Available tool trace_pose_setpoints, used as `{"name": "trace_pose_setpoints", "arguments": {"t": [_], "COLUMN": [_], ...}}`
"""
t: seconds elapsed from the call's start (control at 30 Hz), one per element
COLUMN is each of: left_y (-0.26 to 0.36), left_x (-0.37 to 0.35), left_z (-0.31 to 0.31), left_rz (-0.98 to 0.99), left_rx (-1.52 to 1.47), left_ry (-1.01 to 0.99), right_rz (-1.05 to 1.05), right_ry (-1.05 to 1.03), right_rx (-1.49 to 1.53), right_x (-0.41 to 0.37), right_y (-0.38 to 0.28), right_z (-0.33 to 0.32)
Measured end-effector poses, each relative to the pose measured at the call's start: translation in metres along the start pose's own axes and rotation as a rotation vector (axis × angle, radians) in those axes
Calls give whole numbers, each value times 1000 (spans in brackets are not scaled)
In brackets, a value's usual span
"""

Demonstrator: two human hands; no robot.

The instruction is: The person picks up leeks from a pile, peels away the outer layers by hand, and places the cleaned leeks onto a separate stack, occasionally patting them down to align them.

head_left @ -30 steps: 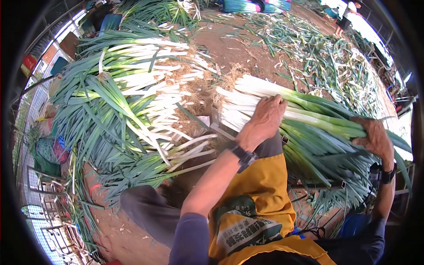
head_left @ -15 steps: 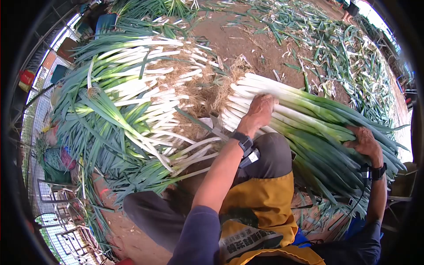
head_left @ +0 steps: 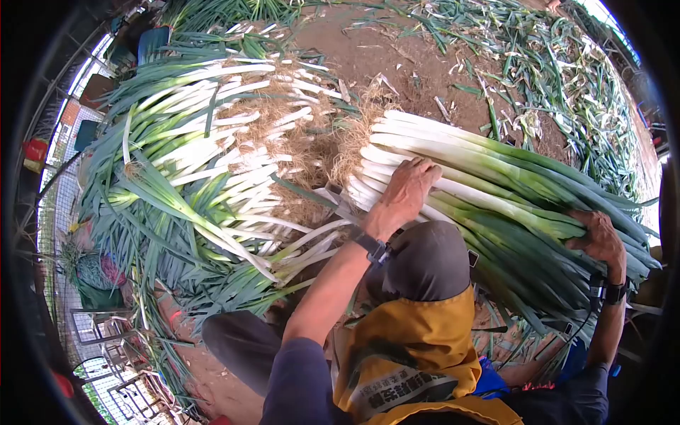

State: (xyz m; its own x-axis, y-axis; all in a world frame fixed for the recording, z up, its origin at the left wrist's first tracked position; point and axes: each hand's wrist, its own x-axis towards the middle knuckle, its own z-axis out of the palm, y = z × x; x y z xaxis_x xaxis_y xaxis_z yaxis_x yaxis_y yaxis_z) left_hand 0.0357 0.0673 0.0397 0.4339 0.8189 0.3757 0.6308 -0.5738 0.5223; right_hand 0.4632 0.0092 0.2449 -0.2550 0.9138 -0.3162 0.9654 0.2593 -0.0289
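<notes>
A thick bundle of leeks (head_left: 489, 166) lies across my right side, with white stalks and roots toward the middle and dark green leaves toward the right. My left hand (head_left: 407, 185) is closed over white stalks in this bundle, its fingers curled and their tips partly hidden. Farther along, my right hand (head_left: 601, 239) grips the leek leaves, thumb and fingers around them. My bent knee (head_left: 428, 258) is just below the bundle. To the left is a large pile of leeks (head_left: 212, 152), its roots pointing toward the bundle.
Trimmed leaves (head_left: 567, 106) litter the brown ground (head_left: 354, 42) at the back right. More leeks (head_left: 234, 10) lie at the far back. A green container with netting (head_left: 99, 276) and metal frames (head_left: 106, 333) stand at the left. A yellow apron (head_left: 418, 326) covers my lap.
My right hand has shifted slightly right and down along the leaves. The left hand stays on the white stalks, a little lower. The view has moved slightly.
</notes>
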Motion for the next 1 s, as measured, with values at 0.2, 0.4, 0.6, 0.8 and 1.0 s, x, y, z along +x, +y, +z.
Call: {"name": "trace_pose_setpoints", "arguments": {"t": [0.2,0.4,0.6,0.8,1.0], "left_y": [-21,-9,-21,-34,-34], "left_x": [37,21,15,30,21], "left_z": [-11,-7,0,12,21], "left_rz": [-255,-58,-22,-19,-57], "left_rx": [-311,119,82,137,179], "left_ry": [86,62,35,69,67], "right_rz": [34,-51,-23,-98,-252], "right_ry": [93,125,122,218,401], "right_rx": [71,74,66,31,-2], "right_x": [2,7,10,12,19], "right_y": [-6,-27,-27,-30,-92], "right_z": [5,4,2,3,-27]}}
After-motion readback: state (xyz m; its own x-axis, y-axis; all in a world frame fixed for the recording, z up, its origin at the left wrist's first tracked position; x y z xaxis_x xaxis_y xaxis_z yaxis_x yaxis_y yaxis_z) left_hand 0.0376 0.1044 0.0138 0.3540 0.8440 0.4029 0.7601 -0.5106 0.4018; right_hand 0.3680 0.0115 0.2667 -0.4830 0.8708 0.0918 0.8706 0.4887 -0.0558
